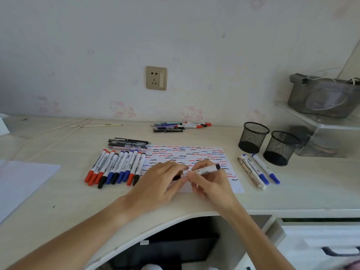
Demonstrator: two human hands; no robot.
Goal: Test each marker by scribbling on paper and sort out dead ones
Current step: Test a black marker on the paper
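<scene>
A white sheet of paper (pixel 194 154) covered in red, blue and black squiggles lies on the desk. Over its near half my right hand (pixel 210 180) grips a white marker (pixel 208 169) with a black rear end, lying almost level. My left hand (pixel 161 178) pinches the marker's cap end; the cap is mostly hidden under my fingers. A row of several red, blue and black capped markers (pixel 116 168) lies left of the paper. Several more markers (pixel 259 170) lie to its right.
Two empty black mesh pen cups (pixel 253 137) (pixel 280 148) stand at the right. More pens (pixel 128 144) lie above the row, and a pile of pens (pixel 179 126) sits by the wall. A blank sheet (pixel 21 182) lies far left. The desk's curved front edge (pixel 175 217) is near.
</scene>
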